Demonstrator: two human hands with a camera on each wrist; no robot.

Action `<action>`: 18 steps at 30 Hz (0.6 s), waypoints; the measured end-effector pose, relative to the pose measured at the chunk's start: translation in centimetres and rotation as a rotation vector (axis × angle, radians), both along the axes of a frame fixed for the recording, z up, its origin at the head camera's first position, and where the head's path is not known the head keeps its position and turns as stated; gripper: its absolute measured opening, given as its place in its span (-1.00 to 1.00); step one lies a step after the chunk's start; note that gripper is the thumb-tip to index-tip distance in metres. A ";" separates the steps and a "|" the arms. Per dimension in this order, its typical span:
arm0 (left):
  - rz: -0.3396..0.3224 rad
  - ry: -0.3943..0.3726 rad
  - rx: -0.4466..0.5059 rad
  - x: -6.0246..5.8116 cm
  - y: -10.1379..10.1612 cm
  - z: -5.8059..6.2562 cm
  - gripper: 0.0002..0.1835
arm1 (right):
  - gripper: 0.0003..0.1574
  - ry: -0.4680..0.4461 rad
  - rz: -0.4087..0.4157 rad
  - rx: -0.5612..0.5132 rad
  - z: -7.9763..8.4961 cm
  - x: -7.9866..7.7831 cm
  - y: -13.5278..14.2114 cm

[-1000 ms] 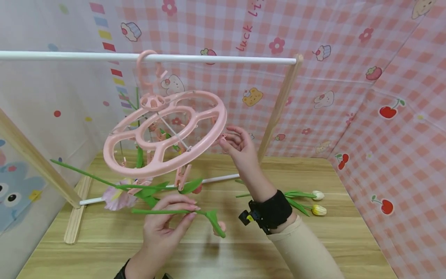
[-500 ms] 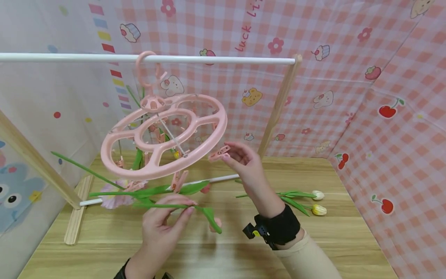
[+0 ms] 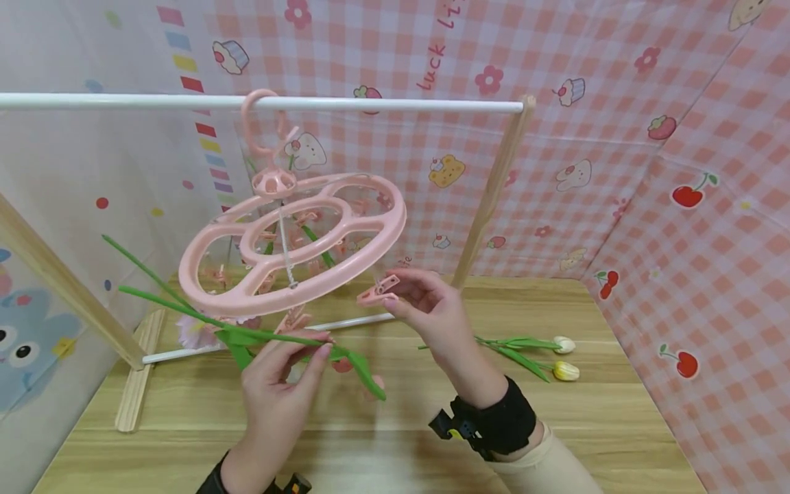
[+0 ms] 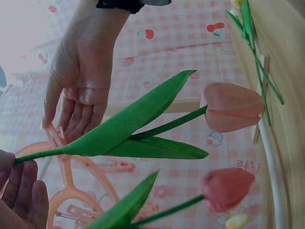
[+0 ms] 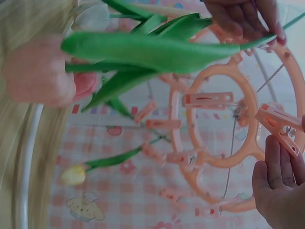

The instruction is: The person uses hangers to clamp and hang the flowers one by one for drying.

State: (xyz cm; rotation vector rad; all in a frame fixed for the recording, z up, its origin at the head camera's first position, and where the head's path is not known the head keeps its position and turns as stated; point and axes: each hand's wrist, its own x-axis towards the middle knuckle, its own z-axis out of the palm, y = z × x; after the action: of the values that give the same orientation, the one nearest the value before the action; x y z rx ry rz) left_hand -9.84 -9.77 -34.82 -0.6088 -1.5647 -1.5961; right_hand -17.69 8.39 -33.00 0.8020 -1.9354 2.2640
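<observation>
My left hand (image 3: 274, 384) pinches the green stem of a pale pink artificial tulip (image 4: 232, 107) between thumb and fingers. The bloom points right, beyond its long leaves, and the stem reaches up to the left. In my right hand (image 3: 432, 309) is a pink clothespin (image 3: 378, 291), pinched between thumb and fingers below the right rim of a pink round hanger (image 3: 265, 305). The tulip's stem and the clothespin are apart. Behind the held tulip is a deeper pink tulip (image 4: 228, 190); what holds its stem is hidden in the head view.
A white rod (image 3: 395, 104) carries the hanger, with a wooden post (image 3: 494, 192) at right. Several more clothespins hang below the ring. A lilac flower (image 3: 197, 333) hangs at left. On the table lie a white tulip (image 3: 564, 344) and a yellow tulip (image 3: 566, 371).
My right hand has come down with the clothespin, away from the rim. My left hand has lifted the tulip slightly and shifted left. The hanger has turned and tilts differently.
</observation>
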 end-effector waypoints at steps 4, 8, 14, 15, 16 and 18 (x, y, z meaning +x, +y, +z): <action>0.006 0.000 0.051 -0.2 -0.1 0.4 -0.79 | -0.49 0.024 0.074 0.005 0.5 0.6 -0.4; 0.010 0.005 0.105 -0.4 -0.3 0.7 -0.82 | -0.50 0.042 0.149 0.020 0.9 0.9 -0.7; 0.031 0.026 0.152 -0.6 -0.6 1.2 -0.86 | -0.54 0.060 0.211 0.028 1.1 1.3 -1.4; 0.028 0.030 0.163 -0.7 -0.7 1.3 -0.88 | -0.55 0.052 0.216 0.029 1.1 1.4 -1.5; 0.020 0.035 0.175 -0.7 -0.7 1.4 -0.88 | -0.55 0.043 0.220 0.030 1.1 1.4 -1.6; 0.000 0.044 0.198 -0.7 -0.7 1.5 -0.88 | -0.57 0.027 0.221 0.030 1.1 1.5 -1.7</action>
State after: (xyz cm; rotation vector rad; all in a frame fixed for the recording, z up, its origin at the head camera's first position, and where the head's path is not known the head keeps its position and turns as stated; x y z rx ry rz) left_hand -10.52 -10.47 -33.35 -0.5320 -1.3544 -1.7011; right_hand -16.18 6.71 -31.90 1.0940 -1.9620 2.3314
